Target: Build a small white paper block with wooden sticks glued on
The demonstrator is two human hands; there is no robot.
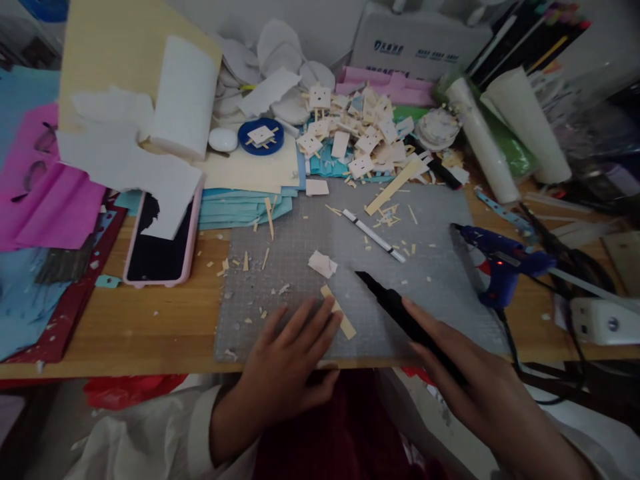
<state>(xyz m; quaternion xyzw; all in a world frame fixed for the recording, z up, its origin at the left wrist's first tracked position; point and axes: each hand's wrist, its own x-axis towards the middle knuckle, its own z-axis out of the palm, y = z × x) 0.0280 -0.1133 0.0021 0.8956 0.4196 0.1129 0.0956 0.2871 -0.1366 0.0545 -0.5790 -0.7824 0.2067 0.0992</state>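
My right hand (465, 373) grips a black utility knife (400, 310), its dark blade pointing up and left over the grey cutting mat (430, 287). My left hand (295, 353) lies flat near the mat's front edge, fingers stretched out. One fingertip touches the upper part of a narrow cream strip (345, 323). Just beyond those fingers rests a small folded white paper piece (323, 264). A white pen-like stick with black bands (374, 235) lies farther back, beside a longer cream strip (393, 187) and thin yellowish scraps (389, 215).
At the back is a heap of small white paper figures (363, 143), near a blue round lid (261, 148). A phone (165, 247) lies left, partly under torn white paper (173, 177). To the right are a blue glue gun (500, 260) and a power strip (605, 321).
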